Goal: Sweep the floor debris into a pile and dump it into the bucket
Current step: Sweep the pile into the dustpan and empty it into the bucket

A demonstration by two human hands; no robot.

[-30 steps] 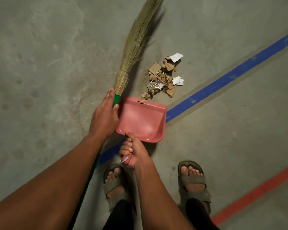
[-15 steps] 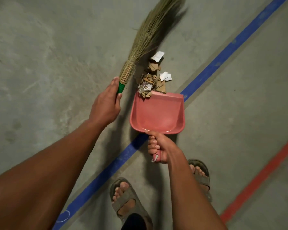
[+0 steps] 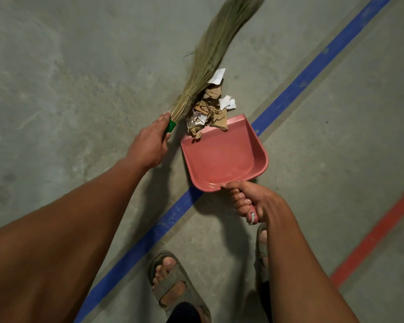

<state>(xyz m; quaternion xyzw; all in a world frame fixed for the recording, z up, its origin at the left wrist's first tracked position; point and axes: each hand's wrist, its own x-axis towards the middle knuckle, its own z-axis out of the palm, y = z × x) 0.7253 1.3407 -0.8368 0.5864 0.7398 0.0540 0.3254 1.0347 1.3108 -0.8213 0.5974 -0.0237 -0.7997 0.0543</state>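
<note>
Left hand (image 3: 149, 145), centre-left of frame, is wrapped round the broom (image 3: 210, 59) at its green collar, fingers curled over the handle; grass bristles run up & right to the top edge, blurred near the tip. Right hand (image 3: 254, 201), lower centre-right, grips the pink dustpan (image 3: 224, 157) by its handle, fingers curled tight round it, a small white loop showing at the handle end. Dustpan sits mid-frame w/ its open lip pointing up-left, lying across the blue floor line (image 3: 313, 78). Debris pile (image 3: 211, 108) — torn cardboard bits & white paper scraps — lies just above the pan, between the bristles & the lip; a few pieces overlap the lip's edge. Pan's inside otherwise bare pink. Red floor line (image 3: 373, 236) at lower right. Sandalled left foot (image 3: 173, 283) at bottom centre, other foot mostly hidden behind the right forearm. Floor (image 3: 56, 78) is grey concrete. Bucket not in shot.
</note>
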